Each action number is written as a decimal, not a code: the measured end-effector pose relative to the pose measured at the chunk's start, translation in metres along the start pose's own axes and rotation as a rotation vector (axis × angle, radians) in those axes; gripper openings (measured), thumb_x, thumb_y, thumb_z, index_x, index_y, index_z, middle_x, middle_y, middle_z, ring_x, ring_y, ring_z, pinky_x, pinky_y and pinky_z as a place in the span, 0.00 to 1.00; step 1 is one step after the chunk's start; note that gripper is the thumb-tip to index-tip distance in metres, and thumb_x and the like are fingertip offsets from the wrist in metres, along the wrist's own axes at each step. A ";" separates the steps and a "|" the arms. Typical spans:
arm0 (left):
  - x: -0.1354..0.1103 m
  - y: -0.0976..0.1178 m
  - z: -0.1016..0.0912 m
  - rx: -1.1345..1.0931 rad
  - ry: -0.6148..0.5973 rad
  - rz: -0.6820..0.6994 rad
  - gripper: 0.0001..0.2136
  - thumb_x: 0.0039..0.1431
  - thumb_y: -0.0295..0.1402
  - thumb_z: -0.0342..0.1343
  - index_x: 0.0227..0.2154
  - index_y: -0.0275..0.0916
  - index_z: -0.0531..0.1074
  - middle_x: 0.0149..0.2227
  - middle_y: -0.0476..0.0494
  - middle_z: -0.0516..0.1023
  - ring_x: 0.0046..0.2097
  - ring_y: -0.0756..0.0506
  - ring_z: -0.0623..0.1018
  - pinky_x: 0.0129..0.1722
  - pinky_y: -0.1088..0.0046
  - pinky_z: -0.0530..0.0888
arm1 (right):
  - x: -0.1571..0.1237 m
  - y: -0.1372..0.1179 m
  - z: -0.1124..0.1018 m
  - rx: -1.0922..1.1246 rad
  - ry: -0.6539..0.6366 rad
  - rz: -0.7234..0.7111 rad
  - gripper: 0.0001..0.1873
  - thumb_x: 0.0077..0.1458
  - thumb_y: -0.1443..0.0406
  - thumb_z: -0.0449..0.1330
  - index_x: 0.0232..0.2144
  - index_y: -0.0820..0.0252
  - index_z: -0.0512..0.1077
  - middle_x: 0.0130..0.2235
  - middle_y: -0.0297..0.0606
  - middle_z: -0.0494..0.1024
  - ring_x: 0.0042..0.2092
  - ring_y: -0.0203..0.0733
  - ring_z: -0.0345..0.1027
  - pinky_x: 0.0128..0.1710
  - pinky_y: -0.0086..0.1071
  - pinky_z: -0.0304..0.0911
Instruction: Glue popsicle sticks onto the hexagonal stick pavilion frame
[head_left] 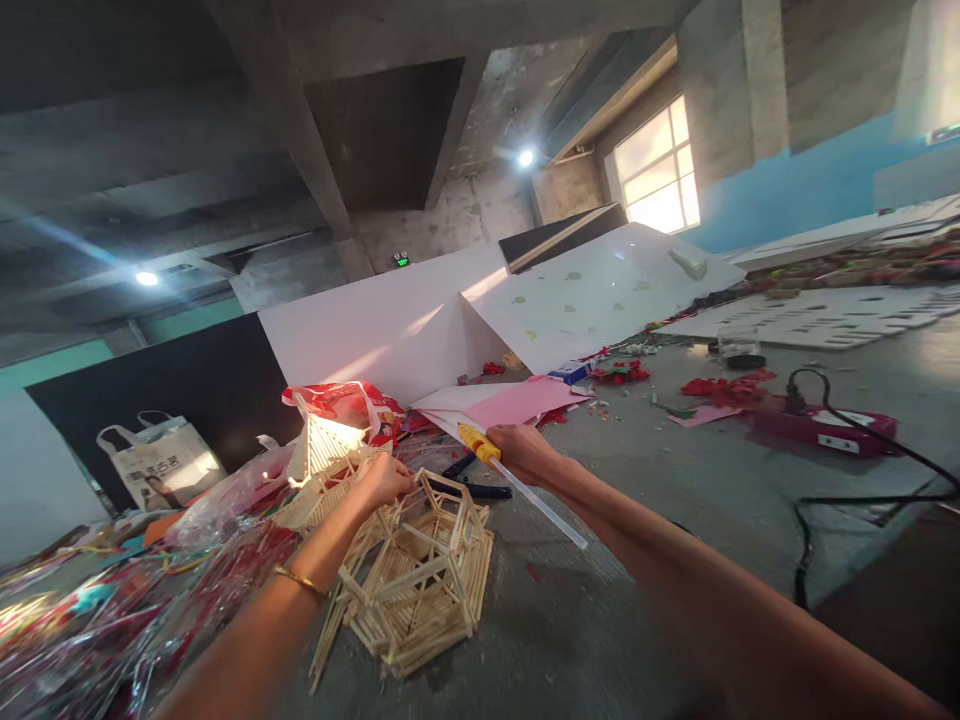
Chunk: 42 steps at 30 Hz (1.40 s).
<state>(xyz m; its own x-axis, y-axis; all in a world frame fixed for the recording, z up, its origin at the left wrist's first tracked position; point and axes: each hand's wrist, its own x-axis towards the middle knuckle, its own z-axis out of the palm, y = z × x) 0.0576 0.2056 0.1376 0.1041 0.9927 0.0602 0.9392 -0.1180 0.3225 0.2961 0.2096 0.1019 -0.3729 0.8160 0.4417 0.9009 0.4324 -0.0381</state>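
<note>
My right hand (520, 452) is wrapped round a yellow glue gun (480, 441), and a clear glue stick (547, 508) juts from its back end. The nozzle points up and to the left. My left hand (386, 480) is closed in a pinch at the far rim of a small open frame model made of thin wooden sticks (427, 580); what its fingertips hold is too small to make out. Behind that hand stands another part built of sticks, with a pointed, roof-like top (326, 448). A dark, bent tool-like object (480, 491) lies just beyond the model.
Clear plastic wrappings (165, 600) cover the left side. A red plastic bag (352, 405), pink paper (514, 402) and a white carrier bag (161, 460) lie farther back. A purple power strip (832, 432) with a black cable (806, 540) sits at right. White boards (390, 330) stand behind.
</note>
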 end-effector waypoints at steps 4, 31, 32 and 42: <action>0.001 -0.001 0.001 0.037 0.004 -0.004 0.08 0.41 0.31 0.51 0.17 0.36 0.74 0.14 0.52 0.69 0.20 0.52 0.67 0.20 0.80 0.62 | 0.000 0.000 -0.001 -0.007 -0.007 -0.002 0.11 0.55 0.61 0.48 0.33 0.62 0.67 0.35 0.44 0.76 0.37 0.46 0.71 0.30 0.29 0.55; -0.004 0.006 0.000 0.156 0.017 0.053 0.10 0.42 0.32 0.50 0.17 0.36 0.75 0.15 0.50 0.71 0.21 0.51 0.69 0.21 0.79 0.61 | 0.000 0.000 -0.003 -0.020 -0.007 -0.013 0.12 0.55 0.61 0.49 0.34 0.63 0.68 0.36 0.45 0.75 0.37 0.46 0.71 0.30 0.29 0.57; -0.003 0.006 0.001 0.156 0.021 0.055 0.10 0.42 0.32 0.50 0.18 0.36 0.75 0.16 0.50 0.71 0.21 0.51 0.69 0.21 0.79 0.62 | 0.000 0.000 -0.003 -0.020 -0.009 -0.010 0.12 0.55 0.60 0.49 0.34 0.63 0.68 0.36 0.46 0.75 0.37 0.46 0.71 0.30 0.29 0.57; -0.001 0.005 0.004 0.165 0.050 0.054 0.10 0.41 0.31 0.49 0.18 0.35 0.76 0.17 0.47 0.73 0.23 0.50 0.71 0.24 0.78 0.63 | 0.001 -0.001 -0.004 -0.032 -0.013 -0.005 0.13 0.55 0.61 0.49 0.34 0.63 0.68 0.36 0.46 0.76 0.38 0.46 0.71 0.31 0.29 0.57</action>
<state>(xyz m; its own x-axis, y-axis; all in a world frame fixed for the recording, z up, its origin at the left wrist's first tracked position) 0.0635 0.2045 0.1352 0.1430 0.9823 0.1213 0.9740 -0.1614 0.1588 0.2963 0.2083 0.1063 -0.3800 0.8190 0.4300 0.9057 0.4239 -0.0072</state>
